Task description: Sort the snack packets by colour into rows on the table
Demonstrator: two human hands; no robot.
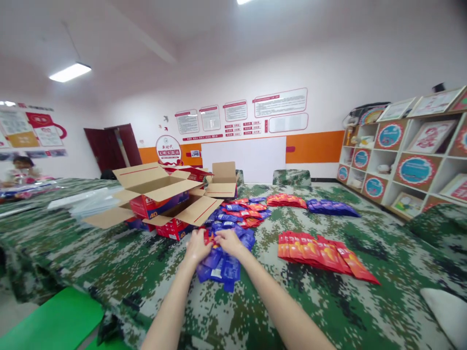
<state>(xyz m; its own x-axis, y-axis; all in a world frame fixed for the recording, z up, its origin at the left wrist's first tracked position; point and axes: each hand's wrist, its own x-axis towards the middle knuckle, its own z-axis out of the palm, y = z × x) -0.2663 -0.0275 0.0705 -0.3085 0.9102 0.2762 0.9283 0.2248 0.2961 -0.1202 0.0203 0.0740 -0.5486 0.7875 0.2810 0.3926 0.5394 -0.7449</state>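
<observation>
Both my hands reach forward over a table covered in a green camouflage cloth (pixel 146 272). My left hand (pixel 197 247) and my right hand (pixel 229 241) meet over a loose heap of blue and red sachets (pixel 233 221). Their fingers are curled together on a red sachet (pixel 209 238) at the near end of the heap. Under my hands lies a small bunch of blue sachets (pixel 219 270). To the right, a neat row of red sachets (pixel 324 253) lies fanned out on the cloth.
Open cardboard boxes (pixel 156 192) stand left of the heap. Farther back lie another red row (pixel 286 200) and a blue row (pixel 330 207). A shelf unit (pixel 404 160) lines the right wall. A person (pixel 22 167) sits far left. A green stool (pixel 54 323) is near left.
</observation>
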